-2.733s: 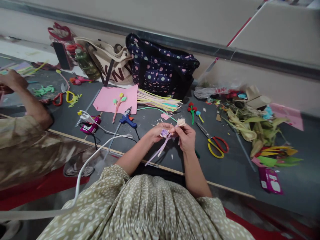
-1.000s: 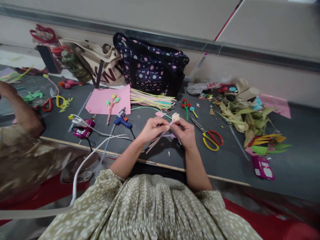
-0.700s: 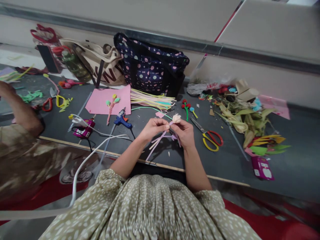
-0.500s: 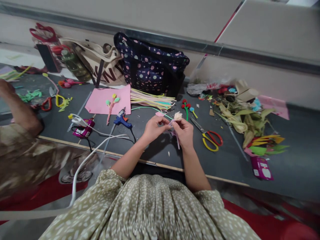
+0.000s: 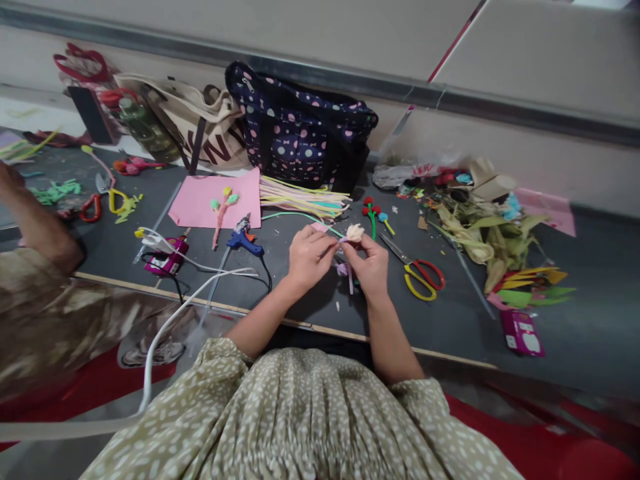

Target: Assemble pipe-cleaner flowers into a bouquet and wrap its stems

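Between thumb and fingers, my right hand (image 5: 370, 267) pinches a small craft flower (image 5: 355, 233) with a cream head and a lilac pipe-cleaner stem hanging below. My left hand (image 5: 311, 257) is closed too, its fingertips pressed to the lilac stem just beneath the head. Exactly how the stem runs between the fingertips is hidden. Under the hands, a purple piece (image 5: 342, 269) lies on the dark table. Scissors (image 5: 420, 277) with red and yellow handles rest to the right of my right hand. A red pipe-cleaner flower (image 5: 369, 207) on a green stem lies behind it.
A blue glue gun (image 5: 245, 241) and a purple power socket (image 5: 167, 257) with white cables lie to the left. Behind are pipe cleaners (image 5: 300, 199), pink paper (image 5: 193, 200) and a navy bag (image 5: 305, 127). Dried husks (image 5: 480, 243) lie right. Another person's arm (image 5: 43, 223) is at far left.
My left hand has turned, its fingers now folded over closer to the stem. The flower stays in my right hand, and more of the purple piece below shows.
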`<state>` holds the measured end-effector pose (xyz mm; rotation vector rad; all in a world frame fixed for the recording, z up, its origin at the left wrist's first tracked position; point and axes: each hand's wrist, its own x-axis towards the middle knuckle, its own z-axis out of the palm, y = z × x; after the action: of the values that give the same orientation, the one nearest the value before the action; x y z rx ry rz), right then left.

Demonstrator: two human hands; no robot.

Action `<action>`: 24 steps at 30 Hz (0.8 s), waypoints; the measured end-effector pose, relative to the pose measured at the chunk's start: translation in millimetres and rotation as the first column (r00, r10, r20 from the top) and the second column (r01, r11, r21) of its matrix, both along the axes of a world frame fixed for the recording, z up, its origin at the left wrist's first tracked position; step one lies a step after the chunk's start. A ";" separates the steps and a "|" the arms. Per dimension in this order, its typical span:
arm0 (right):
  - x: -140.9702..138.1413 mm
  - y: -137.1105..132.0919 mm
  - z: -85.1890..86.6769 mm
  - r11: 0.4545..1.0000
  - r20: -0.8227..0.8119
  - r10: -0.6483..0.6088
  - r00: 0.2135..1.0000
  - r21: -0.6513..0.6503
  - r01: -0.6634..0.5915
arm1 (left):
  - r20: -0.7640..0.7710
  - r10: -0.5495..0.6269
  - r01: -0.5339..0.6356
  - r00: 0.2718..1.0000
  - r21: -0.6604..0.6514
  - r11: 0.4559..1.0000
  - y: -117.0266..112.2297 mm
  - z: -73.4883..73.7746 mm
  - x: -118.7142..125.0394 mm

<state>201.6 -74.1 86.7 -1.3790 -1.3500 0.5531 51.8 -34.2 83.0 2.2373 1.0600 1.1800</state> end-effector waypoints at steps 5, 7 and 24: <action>2.9 -1.0 4.4 0.999 0.020 0.038 0.999 0.009 -0.038 | 0.164 -0.066 0.092 0.984 -0.156 0.984 0.6 4.9 -1.2; 5.0 -1.3 7.0 0.998 0.025 0.068 0.997 0.012 -0.068 | 0.248 -0.094 0.152 0.964 -0.226 0.962 1.7 6.3 -2.8; 18.9 5.4 9.6 0.944 -0.169 0.308 0.936 -0.070 -0.323 | 0.688 -0.079 0.638 0.721 -0.616 0.461 11.3 4.7 -11.1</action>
<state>220.4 -68.7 96.3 -1.1729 -1.4399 0.9338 40.7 -22.9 87.7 1.1107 0.5759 0.7785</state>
